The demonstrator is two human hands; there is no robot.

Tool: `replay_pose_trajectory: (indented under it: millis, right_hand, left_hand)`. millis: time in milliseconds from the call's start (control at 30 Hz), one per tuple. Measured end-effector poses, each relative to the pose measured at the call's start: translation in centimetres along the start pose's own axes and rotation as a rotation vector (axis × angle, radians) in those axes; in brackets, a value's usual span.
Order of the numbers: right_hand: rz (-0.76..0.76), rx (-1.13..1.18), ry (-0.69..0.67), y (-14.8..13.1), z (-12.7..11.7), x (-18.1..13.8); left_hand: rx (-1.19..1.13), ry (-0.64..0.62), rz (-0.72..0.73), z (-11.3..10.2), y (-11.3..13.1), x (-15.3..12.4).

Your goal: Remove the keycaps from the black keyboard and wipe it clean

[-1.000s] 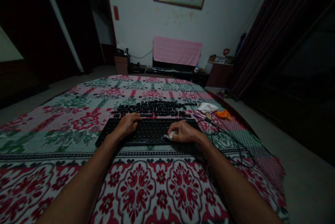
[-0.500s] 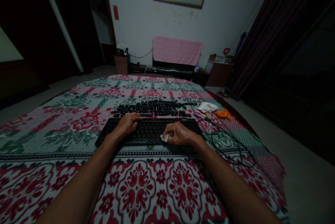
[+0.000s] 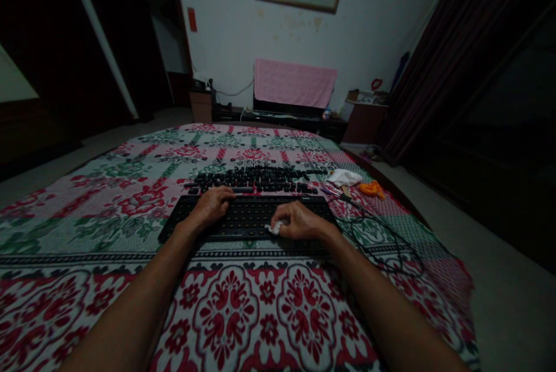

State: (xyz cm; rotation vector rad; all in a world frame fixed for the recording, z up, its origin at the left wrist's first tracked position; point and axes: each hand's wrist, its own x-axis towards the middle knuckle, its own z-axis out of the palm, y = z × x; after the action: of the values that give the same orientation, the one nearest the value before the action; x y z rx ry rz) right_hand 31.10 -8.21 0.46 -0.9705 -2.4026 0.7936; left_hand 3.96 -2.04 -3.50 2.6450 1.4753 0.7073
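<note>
A black keyboard [image 3: 249, 218] with its keycaps off lies on the patterned cloth, rows of small round key posts showing. My left hand [image 3: 212, 204] rests across its left part, fingers stretched toward the far edge and the thumb apart from them. Over the right half, my right hand [image 3: 297, 221] is closed in a pinch on a crumpled white tissue [image 3: 275, 227], held against the key posts near the front edge. Just behind the keyboard, many loose black keycaps [image 3: 260, 176] lie in rough rows, with a long space bar among them.
Right of the keycaps are a white crumpled cloth or tissue [image 3: 344, 177], an orange cloth-like item [image 3: 371, 189] and some thin pen-like tools [image 3: 334, 192]. A black cable [image 3: 393, 233] loops over the bedspread [image 3: 260, 302] at the right. A pink towel [image 3: 295, 82] hangs farther back.
The tissue under my right hand has shifted very slightly and changed shape a little. My left hand and the keyboard stay in place.
</note>
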Motion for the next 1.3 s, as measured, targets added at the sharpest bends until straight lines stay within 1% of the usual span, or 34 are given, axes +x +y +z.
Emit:
replay_pose_trajectory:
  millis: [67, 133, 200, 267, 333, 400, 500, 600, 667, 733, 800, 867, 900, 967, 1100, 1167, 1300]
  right_hand:
    - [0.003, -0.016, -0.027, -0.1, 0.0, 0.0]
    - [0.062, 0.020, -0.038, 0.0, -0.2, -0.1]
    - [0.135, 0.081, -0.010, 0.3, -0.4, -0.2]
    - [0.161, 0.129, 0.058, 0.5, -0.3, -0.1]
    - [0.112, 0.131, 0.132, 0.4, 0.1, 0.2]
    - [0.019, 0.085, 0.169, 0.1, 0.8, 0.6]
    - [-0.107, -0.050, 0.150, -0.5, 1.8, 1.0]
    - [-0.146, -0.147, 0.113, -0.9, 2.3, 1.0]
    - [-0.127, -0.132, 0.084, -0.9, 2.3, 0.9]
    - [-0.064, -0.041, 0.077, -0.6, 2.2, 0.8]
    - [0.012, 0.059, 0.136, -0.3, 2.1, 0.8]
    - [0.052, 0.086, 0.228, 0.0, 2.1, 0.7]
    - [0.046, 0.069, 0.262, 0.1, 2.1, 0.7]
    - [0.000, 0.013, 0.278, 0.2, 2.4, 0.7]
    - [-0.078, -0.073, 0.223, 0.0, 3.1, 0.8]
    - [-0.058, -0.048, 0.207, 0.0, 3.3, 0.8]
    - [0.054, 0.129, 0.236, 0.2, 3.2, 0.8]
  left_hand:
    - [0.003, 0.005, 0.006, 0.0, 0.0, 0.0]
    - [0.012, 0.006, 0.005, 0.0, 0.0, 0.0]
    - [0.018, 0.006, -0.006, -0.1, 0.1, 0.0]
    - [0.015, 0.000, -0.016, -0.2, 0.2, 0.1]
    - [0.011, -0.008, -0.020, -0.2, 0.2, 0.1]
    - [0.010, -0.010, -0.017, -0.2, 0.2, 0.1]
    - [0.007, -0.007, 0.003, -0.1, 0.1, 0.0]
    - [-0.005, 0.008, 0.012, 0.0, 0.1, 0.0]
    - [-0.010, 0.019, 0.007, 0.0, 0.0, 0.0]
    - [-0.010, 0.019, 0.003, 0.0, 0.0, 0.0]
    - [-0.006, 0.015, 0.000, 0.0, 0.1, 0.0]
    - [-0.002, 0.006, -0.006, -0.1, 0.1, 0.1]
    - [-0.001, 0.001, -0.009, -0.1, 0.1, 0.1]
    - [0.003, -0.002, -0.010, -0.1, 0.1, 0.0]
    - [0.021, 0.007, -0.005, -0.1, 0.3, -0.1]
    - [0.027, 0.010, -0.008, -0.2, 0.5, -0.1]
    - [0.024, -0.019, -0.013, -1.0, 0.9, -0.2]
